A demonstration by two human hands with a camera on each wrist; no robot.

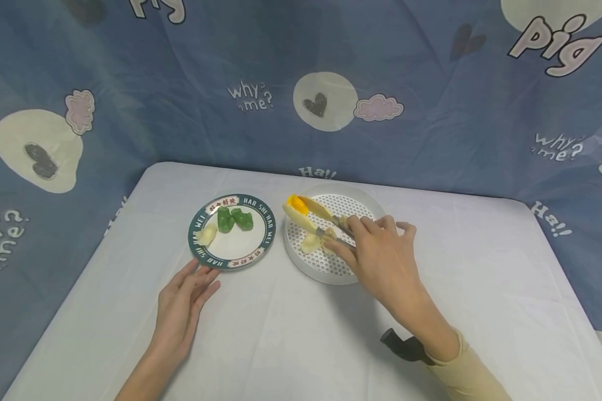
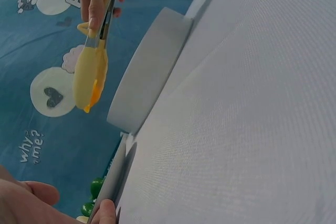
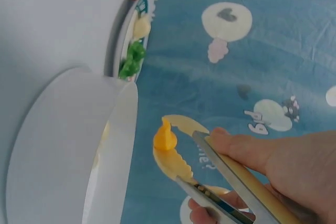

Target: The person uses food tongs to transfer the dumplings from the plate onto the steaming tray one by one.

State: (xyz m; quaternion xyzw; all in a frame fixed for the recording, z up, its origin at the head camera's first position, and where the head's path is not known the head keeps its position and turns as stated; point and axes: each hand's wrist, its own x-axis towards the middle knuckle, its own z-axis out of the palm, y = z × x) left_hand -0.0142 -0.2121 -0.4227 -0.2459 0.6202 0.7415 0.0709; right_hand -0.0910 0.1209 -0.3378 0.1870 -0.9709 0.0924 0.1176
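My right hand (image 1: 383, 259) grips a pair of tongs (image 1: 305, 221) with metal arms and pale yellow tips. Between the tips is a small orange-yellow piece (image 3: 165, 139), drawn to a point in the right wrist view. They hang over the left part of a round white perforated tray (image 1: 301, 262), where several pale yellow pieces (image 1: 311, 243) lie, partly covered by the tongs and hand. With extended fingers, my left hand (image 1: 183, 306) touches the near rim of a green-edged plate (image 1: 270, 236). The plate holds two green pieces (image 1: 234, 219) and one pale yellow piece (image 1: 207, 234).
A white cloth (image 1: 276, 345) covers the table. Behind it hangs a blue patterned curtain (image 1: 261, 44). The tray has a raised wall (image 2: 149, 69) and stands just right of the plate. A dark strap (image 1: 406, 346) is around my right wrist.
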